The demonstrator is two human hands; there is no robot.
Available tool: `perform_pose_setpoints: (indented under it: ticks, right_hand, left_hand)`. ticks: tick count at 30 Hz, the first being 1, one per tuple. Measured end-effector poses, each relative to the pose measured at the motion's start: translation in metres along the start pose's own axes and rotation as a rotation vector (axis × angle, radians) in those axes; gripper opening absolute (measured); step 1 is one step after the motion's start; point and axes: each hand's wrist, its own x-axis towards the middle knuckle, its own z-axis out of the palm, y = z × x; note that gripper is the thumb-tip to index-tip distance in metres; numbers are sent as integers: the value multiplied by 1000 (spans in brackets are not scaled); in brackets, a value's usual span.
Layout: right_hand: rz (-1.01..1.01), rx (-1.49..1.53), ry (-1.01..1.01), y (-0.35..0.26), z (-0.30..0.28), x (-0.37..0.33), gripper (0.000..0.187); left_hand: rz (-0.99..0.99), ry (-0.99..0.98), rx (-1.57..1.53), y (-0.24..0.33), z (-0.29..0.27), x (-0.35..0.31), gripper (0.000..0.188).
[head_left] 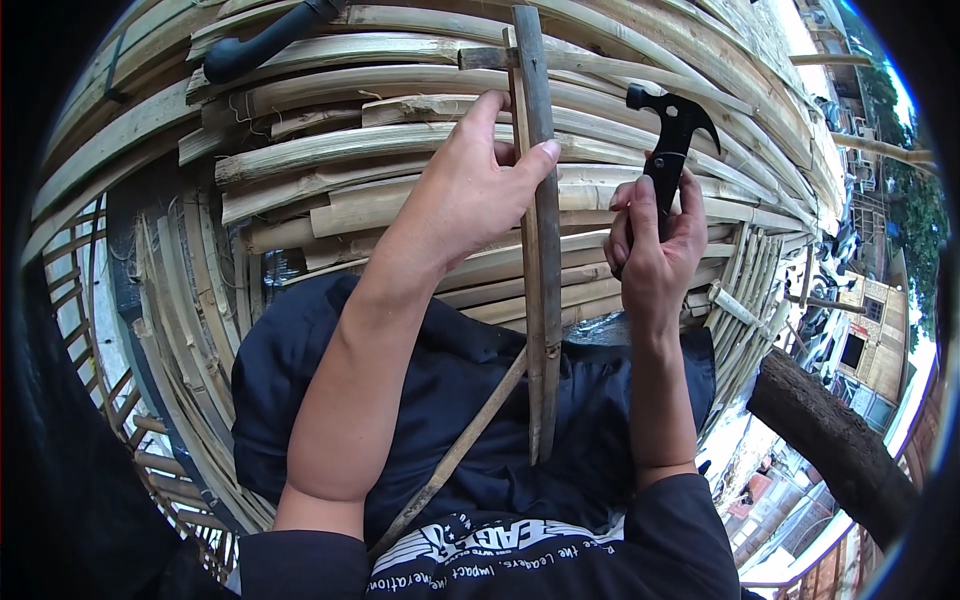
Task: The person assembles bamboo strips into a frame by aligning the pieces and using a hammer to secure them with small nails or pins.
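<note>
My left hand [478, 178] is closed round a long, narrow bamboo strip [541, 250], thumb on its near face and fingers behind it. The strip stands lengthwise before me, its lower end over my dark-clad lap. A second bamboo slat [487, 59] passes crosswise at its top end; whether the two are joined I cannot tell. In my right hand [655, 225] is a small black claw hammer [676, 135], gripped by the handle with its head up and the claw to the right. The hammer is apart from the strip.
Split bamboo slats [330, 150] lie side by side beneath and beyond my hands. A thin stick [455, 445] slants across my lap. At upper left is a curved black pipe-like piece [255, 48]. A thick dark log [830, 435] and a building [880, 325] show at right.
</note>
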Motion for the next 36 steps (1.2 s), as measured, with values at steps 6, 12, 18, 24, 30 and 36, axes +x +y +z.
perform_pose_setpoints:
  ticks: [6, 12, 18, 24, 30, 36]
  right_hand:
    - [-245, -130, -33, -42, -10, 1, 36]
    - [-590, -260, -60, -25, -14, 2, 50]
    - [-508, -449, -4, -17, -30, 15, 43]
    - [-512, -374, -34, -20, -24, 28, 42]
    - [-498, -445, -67, -11, -22, 29, 43]
    - [-413, -352, -69, -7, -25, 27, 44]
  left_hand:
    - [116, -87, -119, -9, 14, -2, 41]
    - [108, -135, -497, -17, 39, -3, 25]
    - [135, -93, -453, -21, 46, -4, 25]
    - [154, -85, -460, -26, 47, -4, 24]
    - [130, -126, -620, -19, 51, -9, 31]
    - [119, -164, -663, -18, 55, -14, 31]
